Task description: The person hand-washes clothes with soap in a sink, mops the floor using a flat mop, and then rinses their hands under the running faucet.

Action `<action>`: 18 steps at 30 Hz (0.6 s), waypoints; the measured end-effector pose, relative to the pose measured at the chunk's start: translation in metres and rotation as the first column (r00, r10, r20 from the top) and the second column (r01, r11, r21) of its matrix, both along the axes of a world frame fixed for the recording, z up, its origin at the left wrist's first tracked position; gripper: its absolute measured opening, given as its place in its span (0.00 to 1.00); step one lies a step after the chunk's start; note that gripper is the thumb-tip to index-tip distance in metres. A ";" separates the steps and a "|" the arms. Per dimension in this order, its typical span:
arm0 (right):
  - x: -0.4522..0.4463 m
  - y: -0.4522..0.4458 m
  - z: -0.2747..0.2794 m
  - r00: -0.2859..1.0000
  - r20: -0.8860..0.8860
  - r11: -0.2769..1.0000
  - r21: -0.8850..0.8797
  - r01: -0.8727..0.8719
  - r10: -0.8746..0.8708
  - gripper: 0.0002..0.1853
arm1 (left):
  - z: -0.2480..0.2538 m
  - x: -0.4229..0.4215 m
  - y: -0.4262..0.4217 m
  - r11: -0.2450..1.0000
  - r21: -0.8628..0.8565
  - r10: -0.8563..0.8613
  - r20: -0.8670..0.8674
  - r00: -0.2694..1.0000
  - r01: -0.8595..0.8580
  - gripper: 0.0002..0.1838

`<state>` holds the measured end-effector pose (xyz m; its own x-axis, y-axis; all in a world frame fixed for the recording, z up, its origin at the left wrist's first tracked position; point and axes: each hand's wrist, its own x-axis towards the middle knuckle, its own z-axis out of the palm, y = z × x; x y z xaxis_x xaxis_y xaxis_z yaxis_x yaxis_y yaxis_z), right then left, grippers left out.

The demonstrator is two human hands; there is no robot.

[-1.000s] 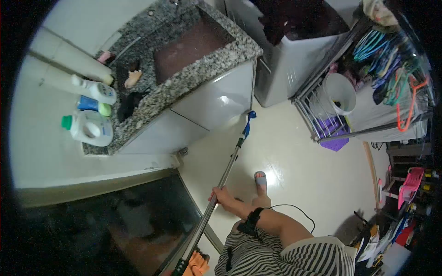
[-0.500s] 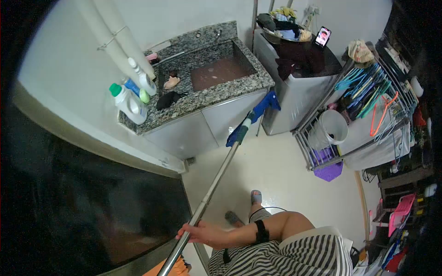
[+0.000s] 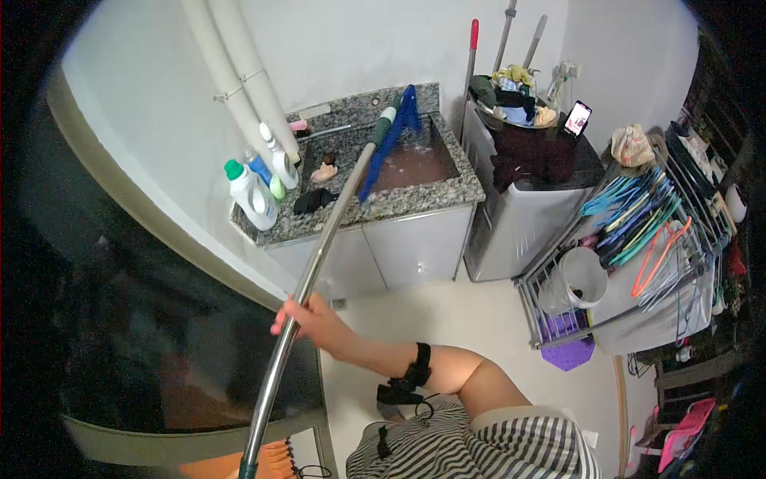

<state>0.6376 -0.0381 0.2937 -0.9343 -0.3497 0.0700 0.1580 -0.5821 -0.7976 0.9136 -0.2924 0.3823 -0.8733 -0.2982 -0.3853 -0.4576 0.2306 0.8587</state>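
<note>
My right hand [image 3: 309, 321] grips the middle of a long metal pole, fingers wrapped round it. It belongs to a mop with a blue cloth head [image 3: 391, 144]. This head hangs over the granite sink [image 3: 467, 190], and its lower end reaches the front rim. Reddish-brown water [image 3: 415, 165] fills the right part of the basin. On the counter's left side stand a white detergent bottle [image 3: 254, 195] with a green cap and a white bottle [image 3: 279, 162]. A black cloth [image 3: 313, 201] lies near the front edge. My left hand is out of view.
Right of the sink, a washing machine [image 3: 499, 231] carries a dark red cloth [image 3: 538, 156], a heaped basin of clothes [image 3: 515, 100] and a lit phone [image 3: 578, 118]. A metal rack [image 3: 527, 307] holds hangers [image 3: 638, 211] and a white bucket [image 3: 582, 275]. A dark glossy panel [image 3: 183, 319] is at left.
The mop head has risen from in front of the cabinet to over the sink. My right hand has moved up and left with the pole, and the camera view has shifted.
</note>
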 end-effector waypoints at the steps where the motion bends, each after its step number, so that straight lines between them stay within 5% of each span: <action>1: -0.010 0.011 -0.002 1.000 -0.006 1.000 -0.005 0.000 0.000 0.12 | 0.002 -0.016 0.017 1.000 -0.005 0.000 -0.006 1.000 0.000 0.21; 3: -0.028 0.032 -0.012 0.991 0.102 0.995 -0.032 0.092 -0.088 0.14 | 0.008 -0.046 0.054 0.984 0.040 -0.170 -0.054 0.984 0.173 0.25; 6: -0.050 0.052 -0.045 0.987 0.146 0.994 -0.077 0.075 -0.064 0.15 | 0.011 -0.078 0.097 0.978 -0.065 -0.202 -0.023 0.979 0.200 0.26; 10: -0.074 0.080 -0.065 0.994 0.099 0.999 0.000 0.039 -0.039 0.13 | 0.031 -0.122 0.164 0.994 0.007 -0.105 0.086 0.991 0.104 0.25; 12: -0.096 0.085 -0.087 0.969 0.246 1.000 -0.005 0.015 -0.014 0.11 | 0.010 -0.151 0.172 0.949 -0.116 -0.293 0.010 0.956 0.293 0.24; 13: -0.102 0.088 -0.085 0.969 0.245 0.986 -0.149 0.076 -0.037 0.12 | 0.012 -0.165 0.179 0.950 -0.122 -0.289 0.011 0.957 0.288 0.24; 18: -0.178 0.108 -0.100 0.924 0.375 0.993 -0.053 0.102 -0.075 0.11 | 0.018 -0.247 0.223 0.922 -0.041 -0.385 0.009 0.923 0.385 0.24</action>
<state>0.4596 0.0703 0.1936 -0.9246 -0.2714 -0.2672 0.3808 -0.6595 -0.6480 0.6661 -0.0697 0.4002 -0.9237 0.0451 -0.3804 -0.3271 0.4239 0.8446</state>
